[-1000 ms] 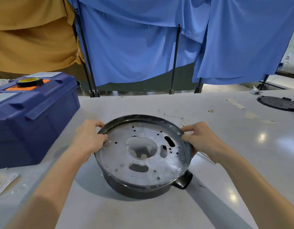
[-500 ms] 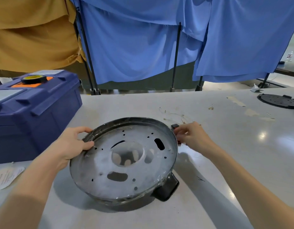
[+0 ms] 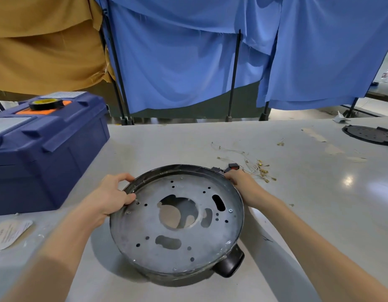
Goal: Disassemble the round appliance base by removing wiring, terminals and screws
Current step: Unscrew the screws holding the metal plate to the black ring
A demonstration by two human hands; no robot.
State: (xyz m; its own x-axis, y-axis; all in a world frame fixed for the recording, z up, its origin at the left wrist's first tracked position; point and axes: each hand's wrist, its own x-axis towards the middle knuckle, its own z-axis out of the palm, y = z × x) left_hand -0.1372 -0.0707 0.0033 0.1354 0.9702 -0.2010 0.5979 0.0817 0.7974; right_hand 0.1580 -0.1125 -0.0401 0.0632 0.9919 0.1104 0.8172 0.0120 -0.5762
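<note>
Mustard cloth [image 3: 42,51] and blue cloth [image 3: 177,62] hang behind a pale grey surface [image 3: 167,144]. At the left stands a dark blue plastic toolbox [image 3: 47,160] with a black tape roll [image 3: 46,103] on its lid. The left hand [image 3: 110,197] grips the left rim of the round grey metal appliance base [image 3: 145,232], thumb inside. The base sits mid-surface, tilted toward the person. The right hand [image 3: 241,184] lies against the far right rim; I cannot tell whether it grips. Thin loose wires with brass terminals [image 3: 258,168] lie just beyond it.
</note>
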